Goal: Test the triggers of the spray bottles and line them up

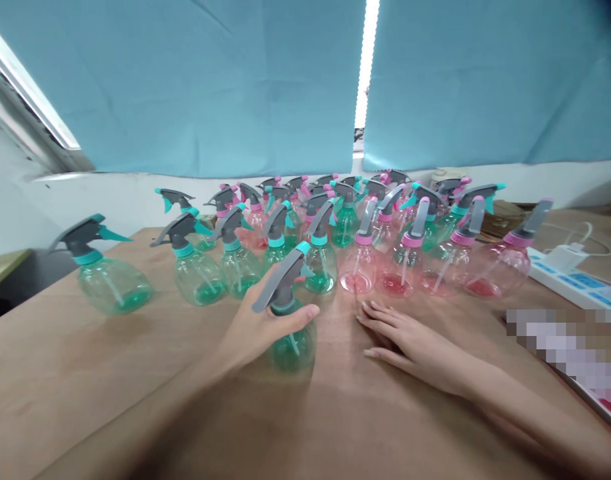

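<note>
My left hand (pixel 258 327) is wrapped round the neck of a green spray bottle (pixel 291 347) with a grey trigger, which stands on the wooden table (pixel 135 373) in front of me. Flat on the table to its right lies my right hand (pixel 410 337), fingers stretched out and holding nothing. Behind both hands stand several green spray bottles (pixel 200 273) on the left and several pink spray bottles (pixel 358 267) on the right, all upright with grey trigger heads.
One green bottle (pixel 110 280) stands apart at the far left. A white power strip (pixel 570 277) with a plugged charger lies at the right edge. A blurred-out patch covers something at the right. Blue curtains (pixel 210 87) hang behind the table.
</note>
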The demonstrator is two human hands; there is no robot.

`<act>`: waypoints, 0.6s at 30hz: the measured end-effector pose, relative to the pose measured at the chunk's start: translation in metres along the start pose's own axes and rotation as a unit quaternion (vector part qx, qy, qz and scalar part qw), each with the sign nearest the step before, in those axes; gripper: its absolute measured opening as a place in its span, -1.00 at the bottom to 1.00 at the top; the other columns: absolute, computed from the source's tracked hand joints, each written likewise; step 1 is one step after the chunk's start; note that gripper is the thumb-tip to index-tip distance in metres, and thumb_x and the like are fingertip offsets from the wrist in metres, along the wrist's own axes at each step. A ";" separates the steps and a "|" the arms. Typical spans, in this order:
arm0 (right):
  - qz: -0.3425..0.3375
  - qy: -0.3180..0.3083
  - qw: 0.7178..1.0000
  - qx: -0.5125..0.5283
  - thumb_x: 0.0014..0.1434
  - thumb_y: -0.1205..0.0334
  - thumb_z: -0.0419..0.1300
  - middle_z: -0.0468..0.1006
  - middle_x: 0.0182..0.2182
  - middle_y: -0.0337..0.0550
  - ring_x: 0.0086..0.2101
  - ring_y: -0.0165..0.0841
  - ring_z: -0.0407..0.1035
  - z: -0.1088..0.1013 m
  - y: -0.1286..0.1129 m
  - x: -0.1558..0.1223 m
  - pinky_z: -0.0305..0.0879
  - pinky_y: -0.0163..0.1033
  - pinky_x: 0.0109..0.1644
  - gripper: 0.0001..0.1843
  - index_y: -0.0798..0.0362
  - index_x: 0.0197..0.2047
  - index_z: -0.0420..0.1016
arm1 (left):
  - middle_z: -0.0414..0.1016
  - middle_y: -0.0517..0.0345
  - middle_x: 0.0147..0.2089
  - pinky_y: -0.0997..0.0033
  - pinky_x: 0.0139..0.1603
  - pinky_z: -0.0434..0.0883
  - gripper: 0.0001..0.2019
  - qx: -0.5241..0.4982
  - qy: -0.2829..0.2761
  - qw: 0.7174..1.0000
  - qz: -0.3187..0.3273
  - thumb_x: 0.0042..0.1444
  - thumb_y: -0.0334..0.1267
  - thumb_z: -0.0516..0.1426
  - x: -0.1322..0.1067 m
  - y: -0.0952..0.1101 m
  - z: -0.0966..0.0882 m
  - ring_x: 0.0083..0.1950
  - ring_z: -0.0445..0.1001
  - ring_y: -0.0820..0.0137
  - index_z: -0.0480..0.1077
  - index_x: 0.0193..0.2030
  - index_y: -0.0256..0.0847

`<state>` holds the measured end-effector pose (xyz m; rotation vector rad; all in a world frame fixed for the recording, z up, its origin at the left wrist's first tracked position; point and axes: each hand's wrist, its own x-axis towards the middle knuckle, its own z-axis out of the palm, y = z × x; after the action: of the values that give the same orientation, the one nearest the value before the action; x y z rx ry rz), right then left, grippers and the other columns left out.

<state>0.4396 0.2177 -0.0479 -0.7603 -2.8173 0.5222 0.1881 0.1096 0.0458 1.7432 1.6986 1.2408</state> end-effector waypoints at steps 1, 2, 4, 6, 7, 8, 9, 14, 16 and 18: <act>-0.001 -0.009 1.000 -0.008 0.26 -0.20 0.00 0.13 0.32 -0.07 0.30 -0.07 -0.04 -0.003 -0.001 0.001 0.04 0.11 0.31 -0.31 -0.04 0.34 0.15 | 0.53 0.16 -0.02 0.23 -0.03 0.43 -0.54 0.015 0.002 1.000 0.004 0.03 -0.11 0.26 -0.002 -0.002 -0.001 0.03 0.48 0.13 0.34 0.10 0.07; -0.002 -0.021 1.000 -0.015 0.26 -0.22 0.00 0.16 0.31 -0.05 0.30 -0.07 -0.02 -0.006 -0.003 0.002 0.07 0.09 0.31 -0.30 -0.02 0.33 0.17 | 0.53 0.16 -0.05 0.23 -0.04 0.43 -0.51 0.030 0.003 1.000 0.008 0.04 -0.10 0.25 -0.005 -0.004 -0.002 0.01 0.48 0.13 0.32 0.13 0.09; -0.008 -0.043 0.999 -0.025 0.25 -0.23 0.00 0.23 0.28 -0.04 0.27 -0.06 0.05 -0.012 -0.005 0.004 0.15 0.05 0.27 -0.31 0.00 0.31 0.23 | 0.52 0.15 -0.08 0.21 -0.06 0.42 -0.49 0.051 0.008 0.999 0.011 0.05 -0.07 0.25 -0.009 -0.007 -0.002 -0.05 0.49 0.14 0.30 0.17 0.10; -0.008 -0.058 0.998 -0.031 0.26 -0.22 -0.01 0.32 0.23 -0.05 0.21 -0.05 0.19 -0.018 -0.007 0.007 0.24 0.03 0.21 -0.35 -0.03 0.27 0.29 | 0.52 0.13 -0.09 0.20 -0.09 0.41 -0.54 0.059 0.012 0.998 0.003 0.04 -0.04 0.25 -0.013 -0.010 -0.003 -0.08 0.49 0.14 0.34 0.11 0.05; -0.006 -0.060 0.998 -0.033 0.26 -0.22 -0.01 0.36 0.21 -0.06 0.17 -0.04 0.26 -0.022 -0.008 0.009 0.29 0.03 0.17 -0.38 -0.07 0.25 0.32 | 0.52 0.13 -0.10 0.20 -0.10 0.41 -0.59 0.057 0.012 0.998 -0.006 0.05 -0.04 0.24 -0.015 -0.011 -0.003 -0.08 0.49 0.14 0.37 0.05 0.02; -0.003 -0.061 0.998 -0.033 0.26 -0.22 -0.01 0.40 0.17 -0.08 0.12 -0.04 0.32 -0.025 -0.010 0.012 0.32 0.04 0.13 -0.40 -0.10 0.24 0.33 | 0.53 0.13 -0.10 0.20 -0.11 0.41 -0.65 0.052 0.011 0.998 -0.016 0.06 -0.04 0.24 -0.018 -0.013 -0.004 -0.09 0.49 0.14 0.39 -0.01 -0.02; -0.002 -0.061 0.998 -0.031 0.25 -0.23 0.00 0.44 0.14 -0.09 0.07 -0.04 0.38 -0.028 -0.011 0.015 0.35 0.03 0.09 -0.42 -0.13 0.22 0.35 | 0.54 0.14 -0.11 0.21 -0.12 0.41 -0.69 0.044 0.009 0.999 -0.025 0.08 -0.05 0.22 -0.020 -0.014 -0.005 -0.10 0.49 0.15 0.40 -0.06 -0.04; -0.025 -0.059 0.998 -0.007 0.28 -0.13 0.02 0.60 -0.08 -0.16 -0.15 -0.12 0.51 -0.040 -0.030 0.039 0.43 -0.05 -0.09 -0.55 -0.18 0.14 0.42 | 0.55 0.20 -0.22 0.25 -0.17 0.40 -0.79 0.052 0.021 0.998 -0.023 0.12 -0.06 0.19 -0.038 -0.015 -0.026 -0.19 0.50 0.21 0.41 -0.16 -0.08; -0.027 -0.063 0.998 -0.010 0.28 -0.07 0.03 0.63 -0.15 -0.14 -0.22 -0.15 0.53 -0.042 -0.045 0.052 0.44 -0.08 -0.16 -0.57 -0.14 0.14 0.42 | 0.54 0.19 -0.29 0.25 -0.21 0.39 -0.79 0.075 0.045 0.996 -0.025 0.09 -0.05 0.20 -0.049 -0.018 -0.043 -0.25 0.49 0.21 0.42 -0.21 -0.09; -0.038 -0.061 0.997 -0.013 0.28 -0.04 0.04 0.63 -0.17 -0.10 -0.26 -0.16 0.53 -0.041 -0.065 0.067 0.43 -0.08 -0.17 -0.58 -0.08 0.11 0.44 | 0.54 0.19 -0.31 0.25 -0.24 0.39 -0.76 0.072 0.095 0.993 -0.022 0.03 -0.04 0.24 -0.062 -0.027 -0.062 -0.28 0.49 0.19 0.44 -0.21 -0.08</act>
<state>0.3636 0.2116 0.0200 -0.6448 -2.9571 0.5366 0.1307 0.0384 0.0376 1.7024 1.9700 1.3298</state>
